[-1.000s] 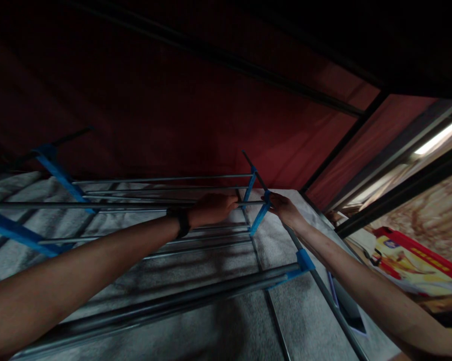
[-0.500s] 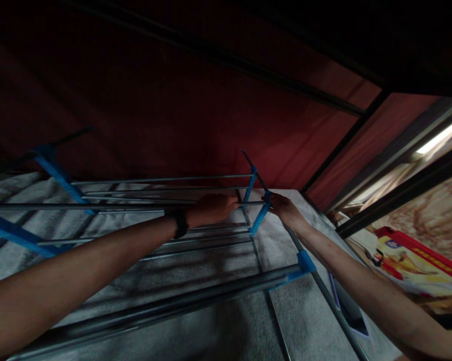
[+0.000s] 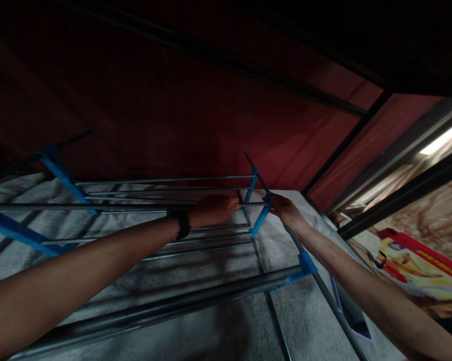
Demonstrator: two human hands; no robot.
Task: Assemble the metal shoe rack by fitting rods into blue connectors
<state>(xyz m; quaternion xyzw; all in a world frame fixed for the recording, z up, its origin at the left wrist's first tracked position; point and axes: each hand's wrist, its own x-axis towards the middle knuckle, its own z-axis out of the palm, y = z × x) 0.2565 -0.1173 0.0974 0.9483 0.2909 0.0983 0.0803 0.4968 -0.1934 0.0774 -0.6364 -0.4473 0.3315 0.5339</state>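
A rack of thin grey metal tubes joined by blue plastic brackets fills the lower part of the view. My left hand [image 3: 216,209], with a dark band at the wrist, is closed around a horizontal metal tube [image 3: 136,206] near its right end. That end meets a blue bracket [image 3: 261,219] on the right side of the rack. My right hand [image 3: 284,208] grips this bracket from the outer side, its fingertips partly hidden behind it. Nearer to me, two thicker-looking tubes [image 3: 196,296] run into another blue bracket [image 3: 306,263]. More blue brackets [image 3: 66,178] stand at the left.
Grey fabric [image 3: 286,311] lies beneath the rack. A dark red wall panel [image 3: 166,115] rises behind it, crossed by dark bars. At the right are a dark frame bar [image 3: 402,190], a red and yellow box [image 3: 421,260] and a purple-edged container [image 3: 352,311].
Both hands keep the same hold on the tube and the bracket. The whole view has shifted very slightly, with the left brackets a little further right.
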